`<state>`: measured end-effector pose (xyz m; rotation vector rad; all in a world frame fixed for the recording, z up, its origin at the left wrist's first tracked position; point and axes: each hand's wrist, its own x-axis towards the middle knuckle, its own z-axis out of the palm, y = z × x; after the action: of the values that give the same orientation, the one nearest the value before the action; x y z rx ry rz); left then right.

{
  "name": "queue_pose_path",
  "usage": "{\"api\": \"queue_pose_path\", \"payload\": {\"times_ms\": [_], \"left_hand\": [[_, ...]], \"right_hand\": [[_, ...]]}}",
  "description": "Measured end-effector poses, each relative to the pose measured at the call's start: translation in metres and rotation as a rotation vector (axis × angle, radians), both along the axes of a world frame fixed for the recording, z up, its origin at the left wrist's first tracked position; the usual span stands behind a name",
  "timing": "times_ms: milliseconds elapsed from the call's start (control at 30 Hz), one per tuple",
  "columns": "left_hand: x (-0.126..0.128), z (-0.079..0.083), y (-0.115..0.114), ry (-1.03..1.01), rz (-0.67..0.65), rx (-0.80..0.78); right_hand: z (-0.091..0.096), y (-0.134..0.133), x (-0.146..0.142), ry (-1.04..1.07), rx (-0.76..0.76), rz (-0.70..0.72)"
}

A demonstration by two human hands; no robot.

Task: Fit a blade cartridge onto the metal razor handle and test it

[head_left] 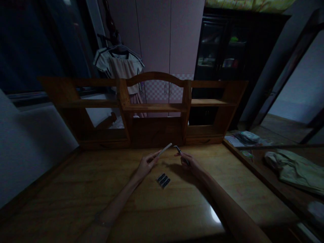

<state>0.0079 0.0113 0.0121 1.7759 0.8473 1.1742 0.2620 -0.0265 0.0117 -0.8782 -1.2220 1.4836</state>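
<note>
My left hand point(148, 163) is closed around the lower end of a slim white stick point(165, 149), which tilts up to the right. In my right hand point(190, 162) is a slim dark tool point(178, 150) with a shiny tip bent toward the stick. A small gap seems to lie between that tip and the stick's upper end. The exact kind of either one is too small and dim to make out. Below and between both hands, a small flat pack point(163, 180) with several dark pieces lies on the wooden desk point(121, 206).
A wooden shelf unit point(157, 108) stands along the desk's far edge. Past the raised right edge lies a crumpled light green cloth point(296, 170), with plastic-wrapped items point(248, 136) behind it. Clothes point(124, 65) hang at the back left. The room is dim.
</note>
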Motion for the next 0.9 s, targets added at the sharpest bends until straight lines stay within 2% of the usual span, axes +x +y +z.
{"api": "queue_pose_path", "payload": {"times_ms": [133,333,500,700,900], "left_hand": [[0.002,-0.001,-0.002,0.032,-0.024,0.023],[-0.001,-0.003,0.002,0.068,0.048,0.069],[0.0,-0.004,0.0,0.091,0.021,0.09],[-0.001,-0.001,0.0,0.111,0.08,0.111],[0.002,0.0,-0.004,0.122,0.053,0.12]], "right_hand": [[0.004,-0.003,-0.002,-0.04,0.009,0.017],[0.007,-0.002,-0.001,-0.078,0.027,-0.027],[0.007,-0.004,-0.003,-0.129,0.063,-0.014],[0.018,-0.011,-0.004,-0.152,0.094,-0.057],[0.021,-0.013,-0.004,-0.177,0.11,-0.069]]}}
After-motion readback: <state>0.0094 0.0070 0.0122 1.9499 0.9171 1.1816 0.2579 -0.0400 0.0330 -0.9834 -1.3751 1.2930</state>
